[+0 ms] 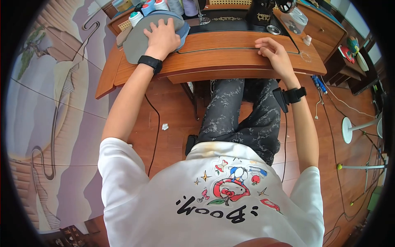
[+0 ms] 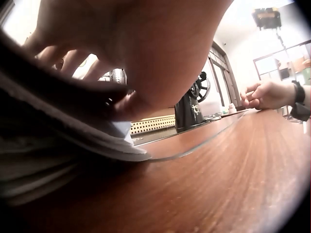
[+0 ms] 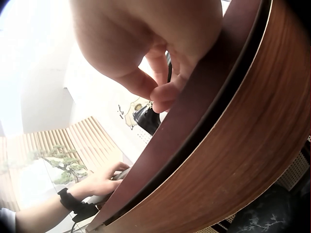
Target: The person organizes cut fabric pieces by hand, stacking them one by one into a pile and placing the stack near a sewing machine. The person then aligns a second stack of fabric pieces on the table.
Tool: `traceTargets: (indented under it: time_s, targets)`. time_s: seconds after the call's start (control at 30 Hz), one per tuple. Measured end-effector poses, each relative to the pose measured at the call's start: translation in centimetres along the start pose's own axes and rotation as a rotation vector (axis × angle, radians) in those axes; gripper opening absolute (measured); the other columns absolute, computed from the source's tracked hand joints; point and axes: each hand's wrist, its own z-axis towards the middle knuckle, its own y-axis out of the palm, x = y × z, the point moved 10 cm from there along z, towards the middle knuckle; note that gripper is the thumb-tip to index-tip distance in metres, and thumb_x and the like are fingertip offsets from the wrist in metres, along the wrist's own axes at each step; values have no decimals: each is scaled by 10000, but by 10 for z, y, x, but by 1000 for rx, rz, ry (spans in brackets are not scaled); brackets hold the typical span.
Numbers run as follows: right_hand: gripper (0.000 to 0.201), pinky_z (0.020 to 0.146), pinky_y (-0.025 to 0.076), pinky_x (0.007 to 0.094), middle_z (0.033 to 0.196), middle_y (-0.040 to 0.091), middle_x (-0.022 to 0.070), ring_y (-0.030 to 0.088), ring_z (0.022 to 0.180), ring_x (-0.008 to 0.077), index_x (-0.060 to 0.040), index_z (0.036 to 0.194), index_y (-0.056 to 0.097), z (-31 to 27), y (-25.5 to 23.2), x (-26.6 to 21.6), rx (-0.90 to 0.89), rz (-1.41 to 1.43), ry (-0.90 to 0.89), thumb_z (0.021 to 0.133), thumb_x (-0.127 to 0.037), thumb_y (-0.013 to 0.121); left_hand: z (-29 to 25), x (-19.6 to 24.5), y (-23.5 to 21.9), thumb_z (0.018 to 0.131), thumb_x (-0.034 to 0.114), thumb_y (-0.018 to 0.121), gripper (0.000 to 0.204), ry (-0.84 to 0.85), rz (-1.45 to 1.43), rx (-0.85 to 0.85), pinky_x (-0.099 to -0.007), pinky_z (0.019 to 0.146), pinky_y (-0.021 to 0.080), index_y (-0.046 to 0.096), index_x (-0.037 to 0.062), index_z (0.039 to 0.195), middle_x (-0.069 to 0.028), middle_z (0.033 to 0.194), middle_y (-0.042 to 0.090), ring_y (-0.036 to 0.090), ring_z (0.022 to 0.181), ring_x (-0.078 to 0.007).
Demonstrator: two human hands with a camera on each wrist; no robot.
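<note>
The left hand (image 1: 163,38) rests with spread fingers on top of a stack of grey and blue flat rounded pieces (image 1: 135,44) at the left of the wooden sewing table (image 1: 230,61). In the left wrist view the layered edges of the stack (image 2: 121,151) lie under that hand. At the right part of the table the right hand (image 1: 275,55) rests near the front edge, fingers loosely bent, holding nothing visible. In the right wrist view its thumb and fingertips (image 3: 163,97) come close together over the tabletop.
A black sewing machine (image 1: 260,13) stands at the back, with thread spools (image 1: 161,5) to its left. A metal ring (image 1: 273,29) and a clear container (image 1: 294,19) are at the back right. Cables (image 1: 158,123) run along the floor.
</note>
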Motion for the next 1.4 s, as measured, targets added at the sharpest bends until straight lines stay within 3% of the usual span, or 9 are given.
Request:
traceTargets:
  time_s: [0.17, 0.4, 0.5, 0.7, 0.8, 0.83, 1.0, 1.23, 1.4]
  targets:
    - [271, 873, 524, 279, 1094, 698, 69, 653, 930, 130, -1, 1186, 665, 0, 2, -2, -4, 23, -15, 947, -10, 537, 18, -20, -28, 869, -9, 499, 339, 62, -223, 114, -555, 853, 548, 632, -7, 1180, -304, 982, 697, 665, 922, -511]
    - [322, 905, 520, 304, 1216, 670, 82, 663, 1042, 159, -67, 1289, 628, -9, 11, -17, -53, 84, 46, 972, -87, 577, 34, 4, -170, 909, 67, 539, 444, 188, -463, 380, -407, 1019, 507, 585, -64, 1330, -197, 1238, 683, 658, 1113, -317]
    - [387, 943, 514, 312, 1299, 637, 97, 654, 1115, 174, -103, 1370, 575, -17, 11, -41, -5, 99, 0, 984, -137, 594, 12, 64, -213, 856, 4, 439, 541, 286, -938, -134, -387, 1092, 429, 538, -72, 1383, -252, 1349, 628, 570, 1298, -332]
    - [421, 971, 508, 313, 1327, 618, 107, 649, 1138, 183, -98, 1416, 525, -17, 5, -37, -67, 306, 115, 1008, -184, 581, 70, 131, -137, 840, 4, 460, 549, 733, -943, 35, -411, 1068, 450, 552, -37, 1379, -267, 1326, 634, 591, 1267, -358]
    - [415, 955, 512, 305, 1305, 623, 107, 657, 1114, 183, -77, 1408, 525, -18, -6, -10, -69, 114, 208, 1007, -165, 581, 57, 169, -78, 863, 71, 562, 507, 494, -703, -387, -480, 1053, 465, 581, 45, 1369, -292, 1281, 636, 609, 1237, -382]
    - [418, 928, 522, 302, 1282, 628, 110, 665, 1090, 182, -57, 1402, 521, -19, -14, -2, -39, 80, 197, 994, -121, 584, 53, 188, -60, 868, 45, 550, 368, 638, -666, -80, -491, 870, 562, 654, 51, 1221, -253, 1047, 716, 700, 972, -422]
    - [448, 919, 537, 327, 1325, 618, 114, 664, 1108, 213, -57, 1378, 551, -24, -64, 10, 149, -146, 175, 933, -52, 604, -16, 219, -61, 863, 49, 610, 441, 820, -940, -142, -479, 1018, 478, 597, 69, 1304, -215, 1193, 669, 610, 1157, -414]
    - [635, 1083, 440, 433, 1454, 529, 130, 516, 1346, 301, -107, 1383, 565, -14, -30, -33, -177, -385, -27, 767, 42, 598, -77, 168, -57, 675, 227, 890, 1008, 456, -869, -319, -609, 1160, 319, 379, 172, 1542, -236, 1579, 325, 323, 1446, -509]
    - [642, 943, 480, 362, 1434, 557, 99, 551, 1266, 307, -115, 1326, 626, -5, -23, -29, -177, -498, 15, 710, 63, 607, -87, 151, -46, 698, 33, 779, 809, 309, -890, -286, -567, 1140, 339, 507, 147, 1452, -195, 1547, 396, 374, 1437, -450]
